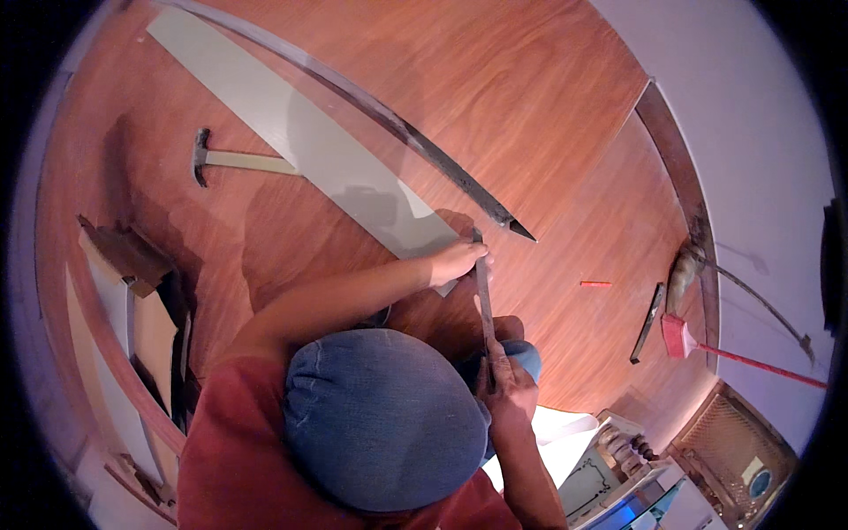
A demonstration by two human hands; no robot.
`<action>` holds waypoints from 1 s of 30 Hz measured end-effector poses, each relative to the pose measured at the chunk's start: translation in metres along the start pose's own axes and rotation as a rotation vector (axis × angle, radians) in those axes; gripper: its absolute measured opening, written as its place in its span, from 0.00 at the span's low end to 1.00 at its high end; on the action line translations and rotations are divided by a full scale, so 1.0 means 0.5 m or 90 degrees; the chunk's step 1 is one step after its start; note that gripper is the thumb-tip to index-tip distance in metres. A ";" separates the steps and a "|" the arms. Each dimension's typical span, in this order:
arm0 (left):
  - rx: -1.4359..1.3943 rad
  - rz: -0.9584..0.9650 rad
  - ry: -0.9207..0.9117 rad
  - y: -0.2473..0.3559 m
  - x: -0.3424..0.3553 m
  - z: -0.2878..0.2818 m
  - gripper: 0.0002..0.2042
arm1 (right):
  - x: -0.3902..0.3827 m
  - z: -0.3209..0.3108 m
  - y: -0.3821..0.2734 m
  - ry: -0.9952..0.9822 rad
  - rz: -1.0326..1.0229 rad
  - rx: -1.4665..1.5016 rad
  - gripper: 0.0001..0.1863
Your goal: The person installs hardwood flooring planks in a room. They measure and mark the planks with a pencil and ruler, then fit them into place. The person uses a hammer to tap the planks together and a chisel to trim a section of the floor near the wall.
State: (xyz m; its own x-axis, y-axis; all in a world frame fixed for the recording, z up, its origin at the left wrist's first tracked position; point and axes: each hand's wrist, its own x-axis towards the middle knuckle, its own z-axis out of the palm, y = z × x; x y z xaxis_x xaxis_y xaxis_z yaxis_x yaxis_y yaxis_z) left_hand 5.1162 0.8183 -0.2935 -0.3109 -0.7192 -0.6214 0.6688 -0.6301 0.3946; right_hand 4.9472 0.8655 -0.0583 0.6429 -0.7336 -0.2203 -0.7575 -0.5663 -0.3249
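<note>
A wood-grain floor [548,106] spreads beneath everything in the head view, with a pale wall [760,132] curving up on the right. A long, flat pale board [274,106] runs from the far left toward the centre, its near end by the person. The left hand [459,263] rests over that near end, fingers closed around the far part of a narrow grey bar [485,305]. The right hand [511,389], nearer the body, is wrapped around the bar's near end, so the bar spans both hands, clear of the floor.

The bar looks stiff, thin and fairly light, perhaps metal; its edges may be sharp, so each end, held flat, seems the sensible grip. The board appears light for its length, smooth, perhaps slippery, likely to flex; it would be best held by both long edges near the middle.

A hammer [247,161] lies left of the board, handle touching or just under its edge.
</note>
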 end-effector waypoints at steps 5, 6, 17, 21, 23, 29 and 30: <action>0.217 0.098 0.071 -0.004 0.096 -0.016 0.17 | 0.066 0.002 0.032 -0.037 -0.001 0.004 0.25; 0.219 0.138 0.097 -0.001 0.109 -0.021 0.17 | 0.080 0.006 0.037 -0.068 0.029 -0.006 0.26; 0.350 0.093 0.137 0.027 0.110 -0.012 0.20 | 0.114 -0.015 0.028 -0.062 0.036 0.055 0.25; 0.381 0.132 0.207 0.035 0.114 -0.009 0.20 | 0.127 -0.011 0.024 -0.065 0.064 0.055 0.21; 0.353 0.108 0.144 0.041 0.112 -0.008 0.19 | 0.135 -0.014 0.017 -0.051 0.076 0.068 0.21; 0.313 0.065 0.144 0.041 0.119 -0.009 0.18 | 0.161 -0.025 0.007 -0.092 0.116 0.035 0.19; 0.267 0.079 0.187 0.042 0.127 -0.015 0.18 | 0.168 -0.022 0.010 -0.050 0.082 0.057 0.19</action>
State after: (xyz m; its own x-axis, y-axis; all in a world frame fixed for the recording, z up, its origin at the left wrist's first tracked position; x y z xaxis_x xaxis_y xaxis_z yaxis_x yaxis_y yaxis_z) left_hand 5.1155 0.7615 -0.3299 -0.0040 -0.7213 -0.6926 0.3424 -0.6517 0.6768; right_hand 4.9961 0.7971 -0.0685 0.5511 -0.7643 -0.3347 -0.8230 -0.4317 -0.3693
